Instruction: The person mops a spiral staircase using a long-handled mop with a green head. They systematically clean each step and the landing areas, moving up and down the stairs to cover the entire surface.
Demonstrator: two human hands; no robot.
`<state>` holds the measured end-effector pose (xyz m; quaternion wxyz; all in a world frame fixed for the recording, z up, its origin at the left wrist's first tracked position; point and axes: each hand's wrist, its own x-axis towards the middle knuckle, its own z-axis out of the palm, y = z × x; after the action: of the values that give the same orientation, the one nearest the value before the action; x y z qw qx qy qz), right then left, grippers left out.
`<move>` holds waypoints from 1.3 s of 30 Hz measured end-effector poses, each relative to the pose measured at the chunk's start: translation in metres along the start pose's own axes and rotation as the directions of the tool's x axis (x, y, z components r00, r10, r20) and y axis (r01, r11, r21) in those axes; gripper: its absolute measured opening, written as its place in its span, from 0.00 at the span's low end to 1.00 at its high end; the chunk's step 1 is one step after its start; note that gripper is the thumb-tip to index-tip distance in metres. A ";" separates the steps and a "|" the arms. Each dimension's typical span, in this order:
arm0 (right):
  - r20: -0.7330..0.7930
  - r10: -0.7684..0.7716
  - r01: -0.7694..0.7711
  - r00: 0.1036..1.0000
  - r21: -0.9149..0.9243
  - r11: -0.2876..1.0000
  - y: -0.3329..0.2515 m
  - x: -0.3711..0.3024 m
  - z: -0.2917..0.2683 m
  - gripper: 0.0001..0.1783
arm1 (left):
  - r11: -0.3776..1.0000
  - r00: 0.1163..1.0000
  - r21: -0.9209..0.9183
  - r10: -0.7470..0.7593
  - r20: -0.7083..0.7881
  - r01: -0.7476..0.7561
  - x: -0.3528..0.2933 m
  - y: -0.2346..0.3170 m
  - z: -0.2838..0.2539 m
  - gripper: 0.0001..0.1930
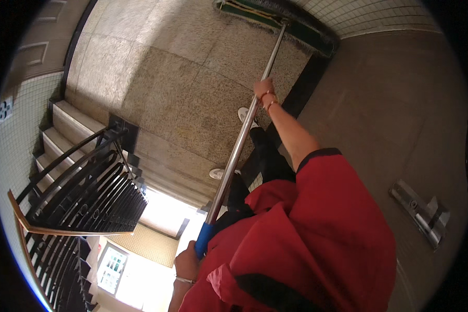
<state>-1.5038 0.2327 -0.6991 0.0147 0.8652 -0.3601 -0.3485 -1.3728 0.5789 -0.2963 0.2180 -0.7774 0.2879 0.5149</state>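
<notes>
1. Holding a long broom (244, 135) with both hands, a person in a red top (307, 244) stands on a speckled stone floor (182, 78).
2. The right hand (264, 92) is closed around the shiny metal pole, high up, about one third of the way down from the brush end.
3. The left hand (187, 264) is closed around the blue grip (204, 239) at the near end of the pole, close to the body.
4. The pole runs in a straight slanted line between the two hands, from bottom left up to top right.
5. The brush head (281, 23) is far past the right hand. It lies flat on the floor, right beside a white tiled wall (369, 15).
6. The brush head has a green back and dark bristles.
7. Two white shoes (246, 115) show under the pole, one on each side of it, with dark trousers above them.
8. Each wrist has a thin band on it.
9. To the left are stone steps (62, 135) and a black curved railing (88, 192) with a wooden top rail.
10. A bright doorway (161, 213) shows below the steps.
11. To the right is a plain brown door (400, 130) with a metal closer (421, 213) on it.
</notes>
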 end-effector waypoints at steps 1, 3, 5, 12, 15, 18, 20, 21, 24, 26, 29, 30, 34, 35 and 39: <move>0.049 -0.017 0.017 0.999 0.018 1.000 -0.022 -0.018 -0.004 0.11 | 1.000 0.999 0.002 -0.030 0.015 0.030 -0.009 -0.017 0.005 0.18; 0.047 -0.036 0.031 0.998 0.118 0.993 -0.073 -0.047 0.004 0.12 | 0.998 0.997 0.065 -0.023 -0.069 0.027 -0.029 -0.064 0.023 0.17; 0.114 -0.149 0.153 0.982 -0.028 0.988 -0.125 -0.084 -0.001 0.10 | 0.987 0.994 0.141 -0.060 -0.091 0.072 -0.044 -0.117 0.045 0.16; 0.575 0.208 -0.427 0.791 0.764 -0.484 -0.291 -0.207 -0.039 0.12 | 0.959 0.949 0.135 -0.214 -0.233 0.249 -0.134 -0.266 0.095 0.12; 0.552 -0.065 -0.370 0.831 0.463 -0.806 -0.333 -0.265 -0.073 0.08 | 0.960 0.924 -0.003 -0.270 -0.270 0.279 -0.179 -0.310 0.111 0.10; 0.661 -0.279 -0.606 0.697 0.334 -0.722 -0.385 -0.289 -0.063 0.08 | 0.957 0.933 -0.115 -0.285 -0.220 0.265 -0.222 -0.348 0.136 0.08; 0.680 -0.389 -0.734 0.622 0.333 -0.592 -0.396 -0.308 -0.072 0.07 | 0.936 0.950 -0.283 -0.264 -0.169 0.210 -0.250 -0.361 0.161 0.12; 0.663 -0.467 -0.784 0.585 0.312 -0.537 -0.403 -0.317 -0.079 0.07 | 0.900 0.946 -0.352 -0.308 -0.099 0.256 -0.258 -0.365 0.175 0.13; 0.688 -0.580 -0.875 0.436 0.173 -0.452 -0.418 -0.320 -0.083 0.08 | 0.831 0.936 -0.466 -0.353 -0.018 0.304 -0.261 -0.380 0.219 0.17; 0.683 -0.604 -0.896 0.410 0.177 -0.408 -0.427 -0.315 -0.078 0.08 | 0.791 0.903 -0.529 -0.418 -0.103 0.307 -0.254 -0.371 0.234 0.13; 0.697 -0.618 -0.927 0.364 0.211 -0.308 -0.419 -0.293 -0.093 0.08 | 0.775 0.856 -0.464 -0.512 -0.063 0.429 -0.237 -0.352 0.209 0.05; 0.674 -0.635 -0.920 0.377 0.195 -0.340 -0.418 -0.278 -0.093 0.07 | 0.781 0.832 -0.444 -0.540 -0.127 0.439 -0.224 -0.354 0.204 0.05; 0.659 -0.640 -0.917 0.395 0.238 -0.322 -0.410 -0.215 -0.105 0.09 | 0.751 0.769 -0.460 -0.607 -0.200 0.473 -0.191 -0.325 0.163 0.05; 0.655 -0.615 -0.893 0.439 0.239 -0.382 -0.410 -0.194 -0.104 0.09 | 0.749 0.762 -0.460 -0.613 -0.209 0.476 -0.180 -0.319 0.148 0.05; 0.542 -0.604 -0.808 0.584 0.455 -0.374 -0.378 -0.108 -0.157 0.12 | 0.762 0.788 -0.487 -0.578 -0.213 0.427 -0.124 -0.294 0.088 0.07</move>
<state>-1.2293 0.5450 -0.6205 -0.8065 0.1165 -0.5434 -0.2020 -1.2723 0.8794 -0.2021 0.1256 -0.9328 -0.0167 0.3374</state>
